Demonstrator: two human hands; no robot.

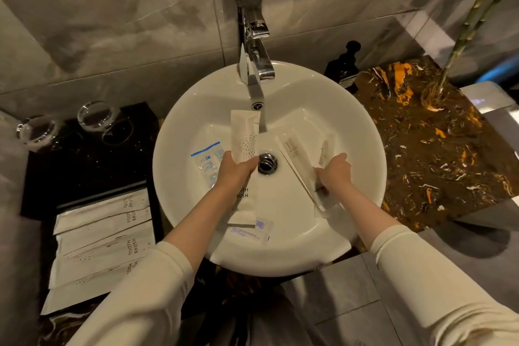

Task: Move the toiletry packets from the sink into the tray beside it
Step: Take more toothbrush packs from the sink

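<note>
Two hands reach into the round white sink (351,121). The left hand (234,170) is closed on one cream packet (245,135), gripping its near end so the packet stands out beyond the fingers toward the tap (254,45). The right hand (334,171) presses down on a long white packet (297,160) that runs diagonally under it, from beside the drain (267,163) out past the wrist; whether the fingers are clamped round it or only resting on it I cannot tell. Just beyond that hand lies a small narrow packet (325,149). Left of the left hand sits a clear packet (206,161) with blue print. Under the left wrist a toothbrush packet (244,205) lies lengthwise toward the near rim, and a second clear packet (250,229) with a barcode pokes out from beneath its near end. That makes six packets visible in the sink, though overlaps may hide more. The drain sits between the two hands. Well to the left of the left hand, on the dark counter, a black tray (84,177) holds four toothbrush packets (104,236), laid side by side and overlapping, filling its near half; its far half is bare. Beyond the tray stand two glasses (97,116). One dark bottle (344,67) stands far right of the tap.
</note>
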